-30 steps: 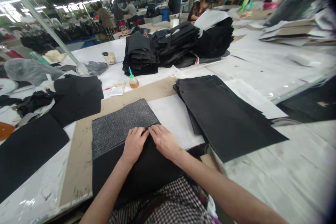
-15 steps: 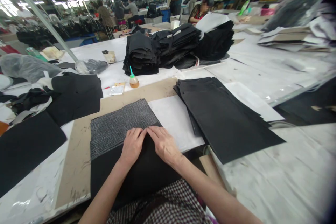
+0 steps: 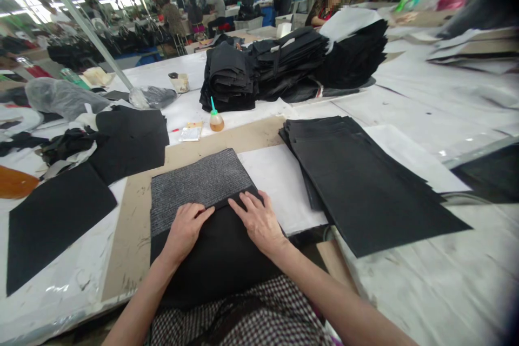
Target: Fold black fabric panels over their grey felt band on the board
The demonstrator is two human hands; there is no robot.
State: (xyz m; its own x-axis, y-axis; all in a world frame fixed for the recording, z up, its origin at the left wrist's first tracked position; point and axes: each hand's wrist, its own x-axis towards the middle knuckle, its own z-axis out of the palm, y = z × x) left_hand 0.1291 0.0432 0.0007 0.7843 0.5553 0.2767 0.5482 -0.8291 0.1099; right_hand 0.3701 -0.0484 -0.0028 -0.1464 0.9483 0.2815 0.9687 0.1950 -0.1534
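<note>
A black fabric panel lies in front of me, its far edge running along a speckled dark-grey panel. On that edge, toward the left, rests my left hand, fingers lightly bent and thumb stretched out to the right. My right hand lies on the same edge farther right, its fingers spread and pressing down. A gap separates the two hands, and a narrow black strip shows between them. The near part of the black panel hangs toward my checked clothing.
A stack of black sheets lies to the right. Bundled black pieces stand at the back. A small glue bottle stands beyond the cardboard. More black pieces lie left. A person sits across the table.
My hands have moved apart along the edge, the left one to the left and the right one to the right. The camera view has shifted slightly.
</note>
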